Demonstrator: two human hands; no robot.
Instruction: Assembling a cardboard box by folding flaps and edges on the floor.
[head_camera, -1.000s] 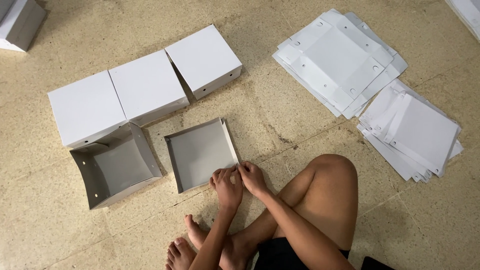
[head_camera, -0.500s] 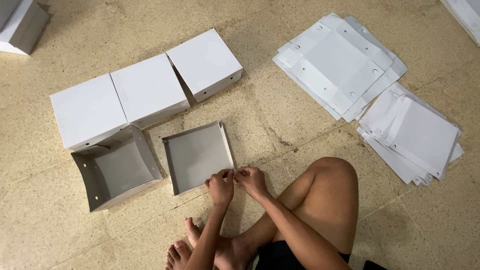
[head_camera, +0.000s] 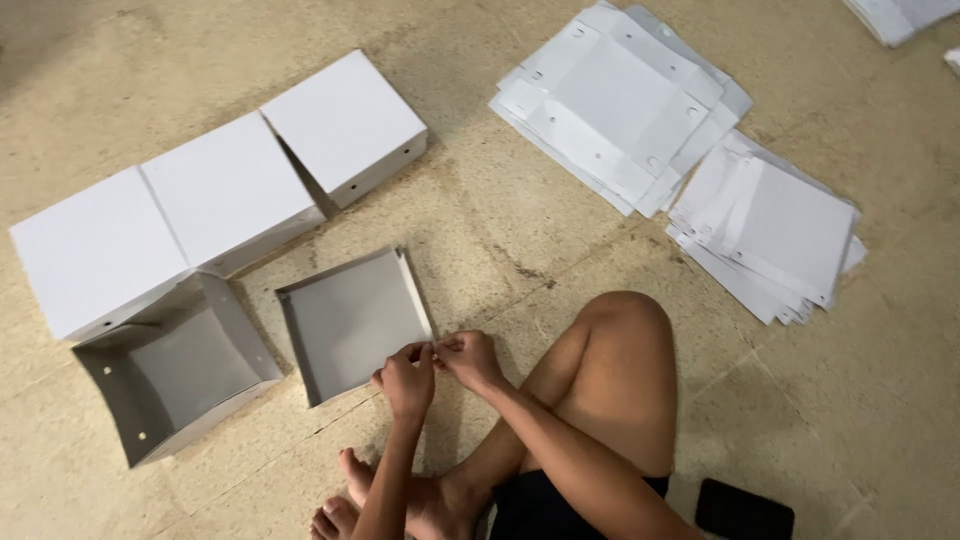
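Observation:
A shallow grey cardboard tray (head_camera: 345, 320) lies open on the floor in front of me. Both hands meet at its near right corner. My left hand (head_camera: 405, 380) pinches the corner flap, and my right hand (head_camera: 468, 358) grips the same corner from the right, fingertips touching the left hand's. To the tray's left sits a deeper open grey box (head_camera: 170, 375) with small holes in its walls.
Three closed white boxes (head_camera: 225, 205) stand in a row at the back left. Two stacks of flat white box blanks (head_camera: 620, 100) (head_camera: 775, 235) lie at the right. My bent knee (head_camera: 620, 370) and bare feet (head_camera: 345, 500) are near; a black object (head_camera: 745, 510) lies at bottom right.
My hands stay pinched on the tray's near right corner. The view has shifted slightly, so the boxes sit a little lower in the frame.

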